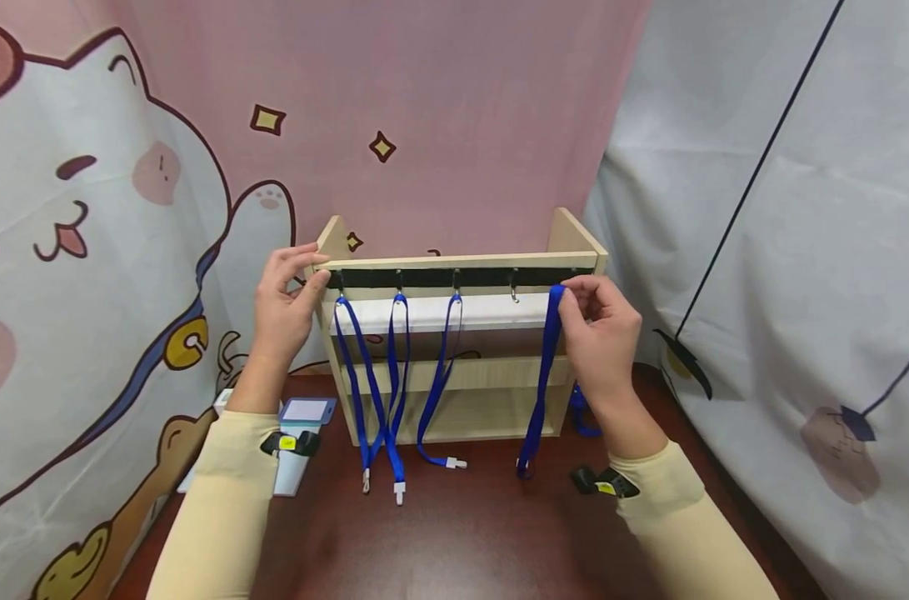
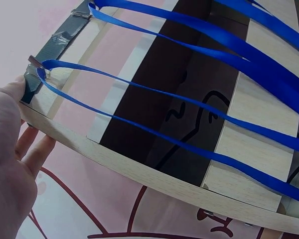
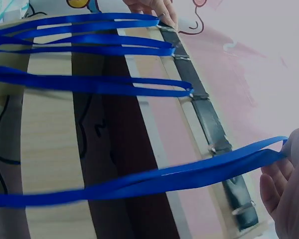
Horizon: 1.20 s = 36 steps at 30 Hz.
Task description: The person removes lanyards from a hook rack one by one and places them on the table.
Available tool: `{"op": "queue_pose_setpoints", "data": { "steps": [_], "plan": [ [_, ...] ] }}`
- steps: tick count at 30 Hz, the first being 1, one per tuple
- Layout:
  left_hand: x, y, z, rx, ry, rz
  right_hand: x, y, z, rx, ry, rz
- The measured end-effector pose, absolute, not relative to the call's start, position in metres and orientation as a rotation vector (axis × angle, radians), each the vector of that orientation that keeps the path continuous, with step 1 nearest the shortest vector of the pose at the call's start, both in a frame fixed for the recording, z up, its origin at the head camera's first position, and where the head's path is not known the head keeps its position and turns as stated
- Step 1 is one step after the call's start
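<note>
My right hand [image 1: 602,333] pinches the top of a blue lanyard [image 1: 547,358] between thumb and fingers. The lanyard hangs down in front of a small wooden shelf [image 1: 441,260], near its right end. In the right wrist view, the lanyard's loop [image 3: 254,152] is held out from the tape strip. At the shelf's upper left corner my left hand [image 1: 283,304] grips the side panel [image 2: 139,174], thumb in front and fingers behind. Three other blue lanyards [image 1: 439,379] hang from hooks on the black tape strip [image 1: 427,277]. A bare hook [image 1: 515,292] is just left of the held lanyard.
Card holders [image 1: 307,410] lie on the dark red table [image 1: 454,542] by the left forearm. Another blue item [image 1: 585,412] lies beside the shelf's right side. Printed cloth [image 1: 461,108] hangs behind and at both sides.
</note>
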State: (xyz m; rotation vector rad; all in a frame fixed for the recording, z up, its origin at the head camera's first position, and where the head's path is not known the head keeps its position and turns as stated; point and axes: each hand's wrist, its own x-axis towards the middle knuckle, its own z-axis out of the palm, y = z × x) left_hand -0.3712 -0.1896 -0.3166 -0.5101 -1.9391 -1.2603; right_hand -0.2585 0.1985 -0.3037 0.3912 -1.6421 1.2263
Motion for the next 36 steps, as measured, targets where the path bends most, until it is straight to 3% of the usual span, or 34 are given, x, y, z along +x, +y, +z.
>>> {"op": "queue_pose_setpoints", "data": {
  "steps": [15,36],
  "plan": [
    [-0.372,-0.187,-0.318,-0.511,-1.947,-1.266,-0.260,0.251,-0.278,0.324,-1.594,1.159],
    [-0.345,-0.177,-0.300,-0.504,-1.958,-1.267,-0.282,0.336,-0.264,0.116,-1.621,1.060]
  ]
}}
